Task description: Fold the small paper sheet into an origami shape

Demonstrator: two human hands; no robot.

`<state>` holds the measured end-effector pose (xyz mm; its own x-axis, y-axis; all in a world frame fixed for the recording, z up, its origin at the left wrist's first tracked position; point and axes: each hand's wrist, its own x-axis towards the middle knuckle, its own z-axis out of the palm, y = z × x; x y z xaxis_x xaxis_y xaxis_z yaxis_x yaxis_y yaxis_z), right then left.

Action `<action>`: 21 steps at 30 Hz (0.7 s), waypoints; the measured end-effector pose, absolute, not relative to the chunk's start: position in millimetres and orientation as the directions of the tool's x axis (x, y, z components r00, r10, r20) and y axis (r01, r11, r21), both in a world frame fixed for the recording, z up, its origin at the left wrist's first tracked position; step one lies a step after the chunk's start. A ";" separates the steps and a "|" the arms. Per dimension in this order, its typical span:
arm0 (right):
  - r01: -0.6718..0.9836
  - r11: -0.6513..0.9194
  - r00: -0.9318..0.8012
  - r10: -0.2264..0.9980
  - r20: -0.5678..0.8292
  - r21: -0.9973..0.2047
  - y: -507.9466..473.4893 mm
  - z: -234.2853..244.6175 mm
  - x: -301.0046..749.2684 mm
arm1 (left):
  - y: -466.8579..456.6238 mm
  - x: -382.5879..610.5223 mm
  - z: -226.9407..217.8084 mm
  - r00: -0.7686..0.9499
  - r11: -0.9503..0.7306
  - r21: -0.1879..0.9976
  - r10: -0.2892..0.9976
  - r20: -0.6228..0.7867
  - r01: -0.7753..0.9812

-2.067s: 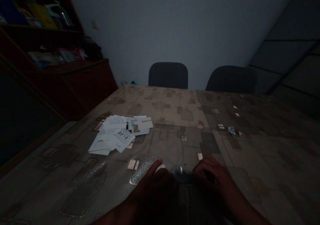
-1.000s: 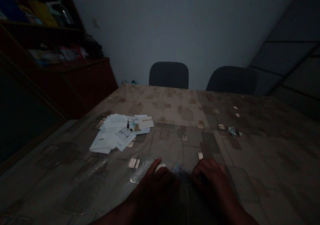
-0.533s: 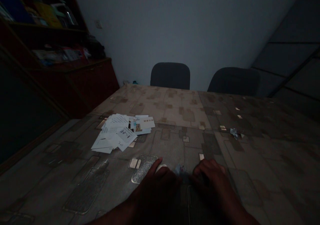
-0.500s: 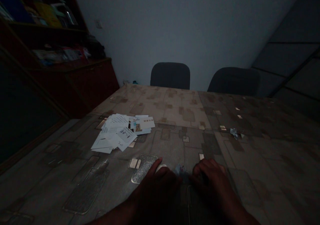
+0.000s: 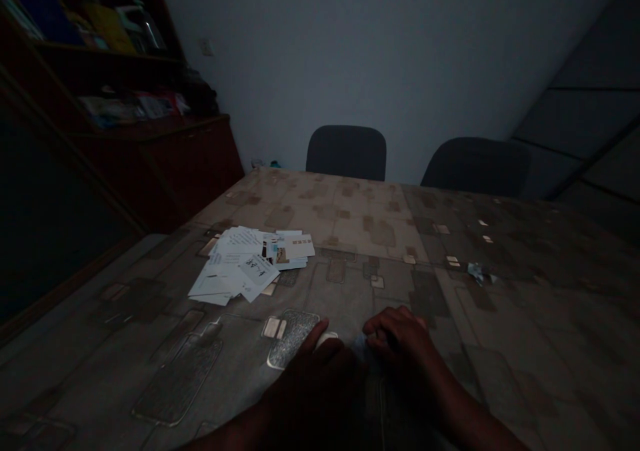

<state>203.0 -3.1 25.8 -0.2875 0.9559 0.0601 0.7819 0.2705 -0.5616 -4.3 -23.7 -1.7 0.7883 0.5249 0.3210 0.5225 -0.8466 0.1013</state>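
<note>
Low over the near part of the table, my left hand (image 5: 323,371) is closed around a pale, rounded thing (image 5: 327,337). Only its edge shows between thumb and fingers, so its kind is unclear. Close beside it on the right, my right hand (image 5: 400,337) has its fingers bent together at a small bluish, crumpled scrap (image 5: 361,341), which looks like thin plastic or paper. The dim light hides most of both palms. Beyond the left hand lies a loose, overlapping pile of printed white cards (image 5: 230,264).
A patterned cloth covers the table (image 5: 345,204). Another crumpled, shiny scrap (image 5: 480,273) lies at the right. Two dark chairs (image 5: 347,152) stand at the far edge, before a plain wall. On the left is a dark red cabinet (image 5: 195,164) with filled shelves.
My right hand has moved left and slightly away from me, closer to my left hand and over the bluish scrap, which now shows less. The view has shifted slightly. The cards lie as before.
</note>
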 end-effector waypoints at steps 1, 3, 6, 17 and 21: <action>0.784 0.265 -0.285 0.957 0.055 -0.561 -3.0 26.0 203.1 | -23.6 -4.0 -2.4 0.785 -0.848 0.098 0.520 0.337 0.520; 0.787 0.250 -0.277 0.960 0.039 -0.563 -3.0 27.4 202.8 | -23.1 -3.4 -4.0 0.777 -0.849 0.101 0.518 0.359 0.519; 0.792 0.230 -0.268 0.963 0.017 -0.566 -2.7 30.1 200.8 | -22.9 -3.1 -5.4 0.772 -0.850 0.106 0.515 0.371 0.516; 0.837 0.255 -0.267 0.963 0.046 -0.484 -1.7 26.2 196.7 | -24.2 -3.4 2.1 0.786 -0.858 0.084 0.499 0.364 0.506; 0.838 0.268 -0.278 0.959 0.049 -0.475 -1.0 26.6 198.3 | -23.2 -3.7 5.8 0.796 -0.867 0.074 0.485 0.362 0.493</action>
